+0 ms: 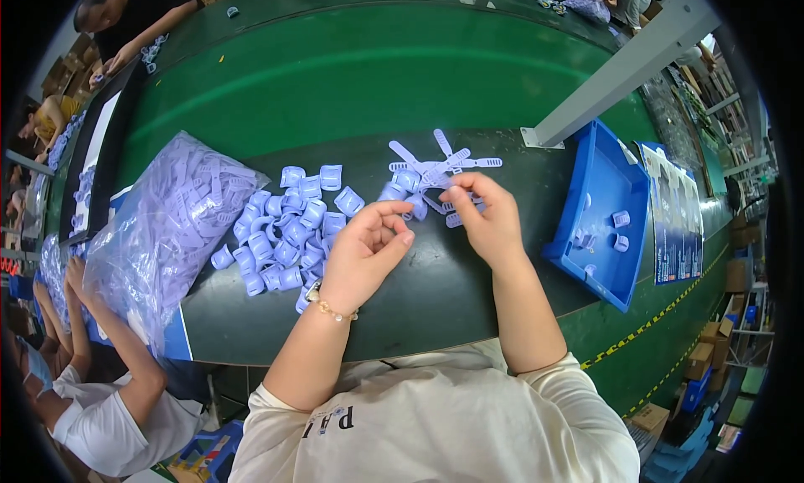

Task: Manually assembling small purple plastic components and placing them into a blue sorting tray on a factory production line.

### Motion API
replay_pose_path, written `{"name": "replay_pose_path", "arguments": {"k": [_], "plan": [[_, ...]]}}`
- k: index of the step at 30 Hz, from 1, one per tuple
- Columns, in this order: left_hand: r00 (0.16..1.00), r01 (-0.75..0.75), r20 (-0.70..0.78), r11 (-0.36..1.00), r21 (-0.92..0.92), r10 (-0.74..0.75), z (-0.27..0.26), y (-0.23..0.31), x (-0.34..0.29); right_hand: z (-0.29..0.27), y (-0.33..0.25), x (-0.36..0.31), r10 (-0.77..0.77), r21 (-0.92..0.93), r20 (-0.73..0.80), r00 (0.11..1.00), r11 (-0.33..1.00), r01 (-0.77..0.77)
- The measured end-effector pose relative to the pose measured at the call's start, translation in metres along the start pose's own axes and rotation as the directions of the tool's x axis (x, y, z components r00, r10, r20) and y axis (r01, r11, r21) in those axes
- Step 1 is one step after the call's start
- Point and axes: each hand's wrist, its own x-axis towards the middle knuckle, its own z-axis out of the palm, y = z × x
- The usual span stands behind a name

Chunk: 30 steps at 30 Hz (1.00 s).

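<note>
My left hand (365,250) is loosely curled, thumb apart from the fingers, with nothing visible between them. Its fingertips come close to some lavender curved buckles (407,180). My right hand (487,219) pinches the end of a lavender slotted strap (437,178) between thumb and index finger; the fingertips partly cover it. Around that spot several more slotted straps (484,162) lie fanned out across one another. Left of my left hand spreads a heap of lavender curved buckles (286,232), some resting against my wrist.
A clear bag of lavender straps (188,211) lies at the left. To the right, a blue tray (630,194) holds a few lavender pieces, beside a printed sheet (674,219). A grey post (620,73) rises from the table. Co-workers sit left and far, one person's arm (117,332) by the bag.
</note>
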Motion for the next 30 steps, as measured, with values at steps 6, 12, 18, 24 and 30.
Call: {"name": "replay_pose_path", "arguments": {"k": [6,12,18,24,30], "plan": [[0.953,-0.072,-0.173,0.738,0.671,0.25,0.006,0.012,0.001,0.0,0.007,0.002,0.101,0.146,-0.018,0.995,0.984,-0.097],[0.916,-0.268,0.241,0.043,0.962,0.32,0.019,-0.01,0.006,0.0,0.002,0.004,0.152,0.293,-0.061,0.986,0.947,-0.128],[0.926,-0.255,0.245,-0.005,0.967,0.288,0.025,-0.015,0.005,0.0,0.005,0.001,0.259,0.545,0.098,0.961,0.794,-0.27],[0.941,-0.249,0.226,0.065,0.966,0.25,0.013,-0.007,0.001,0.002,0.011,-0.001,0.268,0.597,0.171,0.948,0.738,-0.316],[0.957,-0.236,0.234,-0.013,0.972,0.174,0.003,0.002,-0.003,0.005,0.006,-0.001,0.309,0.629,0.195,0.931,0.688,-0.361]]}}
